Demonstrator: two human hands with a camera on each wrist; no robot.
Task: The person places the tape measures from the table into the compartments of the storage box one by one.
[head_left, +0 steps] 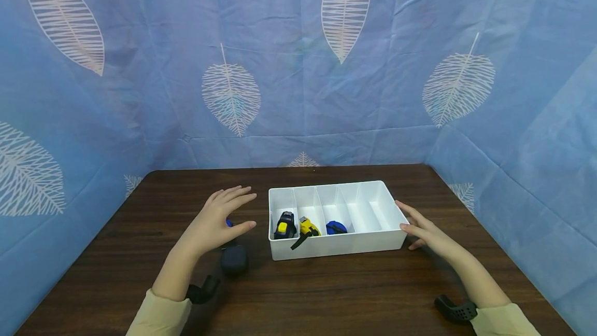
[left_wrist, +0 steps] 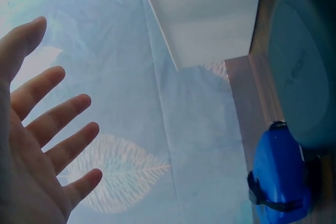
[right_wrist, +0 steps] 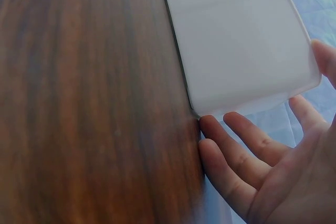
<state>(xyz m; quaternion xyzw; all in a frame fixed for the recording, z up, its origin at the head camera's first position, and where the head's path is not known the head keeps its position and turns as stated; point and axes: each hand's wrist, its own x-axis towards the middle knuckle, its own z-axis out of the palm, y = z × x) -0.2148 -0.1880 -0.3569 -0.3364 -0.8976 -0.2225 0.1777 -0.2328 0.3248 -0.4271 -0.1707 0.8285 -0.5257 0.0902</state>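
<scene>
My left hand (head_left: 213,224) hovers left of the white divided box (head_left: 336,245), palm toward it, fingers spread and holding nothing. Partly hidden behind that hand is a blue tape measure (left_wrist: 281,174) with a black strap. A dark rounded case (head_left: 234,260) lies nearer me. My right hand (head_left: 431,233) is at the box's right end, thumb at the rim by the front corner, fingers extended along the end wall. In the box's left compartments sit a black-and-yellow tape measure (head_left: 285,226), a yellow tape measure (head_left: 309,227) with its black strap over the front rim, and a blue round tape measure (head_left: 336,227).
The box stands on a dark wooden table (head_left: 326,294). Blue cloth (head_left: 298,92) with white leaf prints hangs behind the table and along both sides. Black bands (head_left: 454,309) are around both wrists.
</scene>
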